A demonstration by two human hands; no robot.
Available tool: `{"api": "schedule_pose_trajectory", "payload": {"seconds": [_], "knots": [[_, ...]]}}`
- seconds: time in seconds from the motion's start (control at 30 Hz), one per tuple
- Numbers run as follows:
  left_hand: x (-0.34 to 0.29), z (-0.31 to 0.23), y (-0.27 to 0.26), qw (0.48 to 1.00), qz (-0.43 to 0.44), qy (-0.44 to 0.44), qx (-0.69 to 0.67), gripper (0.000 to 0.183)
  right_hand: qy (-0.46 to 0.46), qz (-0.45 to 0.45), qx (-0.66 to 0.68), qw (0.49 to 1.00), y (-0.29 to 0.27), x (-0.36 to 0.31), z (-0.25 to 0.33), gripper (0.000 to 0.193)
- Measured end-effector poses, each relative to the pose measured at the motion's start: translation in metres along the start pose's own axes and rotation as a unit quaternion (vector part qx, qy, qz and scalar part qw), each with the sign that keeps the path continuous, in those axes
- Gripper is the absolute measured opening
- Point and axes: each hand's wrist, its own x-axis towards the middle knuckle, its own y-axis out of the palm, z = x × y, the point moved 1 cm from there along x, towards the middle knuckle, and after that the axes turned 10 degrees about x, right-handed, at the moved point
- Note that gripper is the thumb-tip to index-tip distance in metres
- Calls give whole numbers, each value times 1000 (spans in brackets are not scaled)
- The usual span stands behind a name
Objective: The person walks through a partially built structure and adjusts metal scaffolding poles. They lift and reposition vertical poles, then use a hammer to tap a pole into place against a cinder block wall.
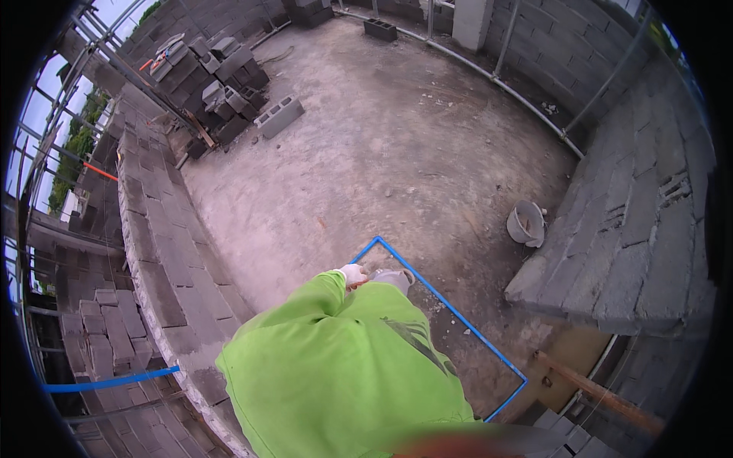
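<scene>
My left hand [353,274], in a white glove with reddish fingertips, reaches out past a bright green sleeve [309,301]. Its fingers are curled, and what they hold is hidden. Right beside it runs a thin blue pipe [450,307], laid in an angular outline on the concrete floor; one end goes out of sight at this hand. A pale grey shape [393,279] shows just right of the left hand. It looks like my right hand in a glove, close to the pipe's far corner, but its fingers cannot be made out. Green clothing covers much of the lower middle.
A grey bucket [527,224] stands at the right by a block wall [618,237]. Low blockwork [172,259] borders the left, where another blue pipe [114,379] sticks out. Stacked blocks [210,76] and a lone hollow block [279,117] sit far left. Timber [599,393] crosses muddy water lower right.
</scene>
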Motion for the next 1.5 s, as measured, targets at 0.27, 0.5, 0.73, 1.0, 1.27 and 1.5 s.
{"api": "schedule_pose_trajectory", "payload": {"seconds": [0.27,0.5,0.73,1.0,1.27,1.5], "knots": [[29,-74,-92,998,-3,66,11,28,-77,-56,120,988,62,-3,46,31],[101,-161,-127,980,30,128,-150,34,-57,-179,176,966,159,-64,89,13],[73,-411,-62,894,234,377,57,44,-89,-339,238,906,198,-133,25,15],[-201,-574,195,545,605,536,224,80,-136,-429,507,735,225,-169,-39,16],[-391,-625,385,461,767,442,59,62,-169,-483,578,636,201,-175,-93,15],[-381,-560,419,401,566,521,497,82,-156,-446,705,529,206,-196,-133,22]]}}
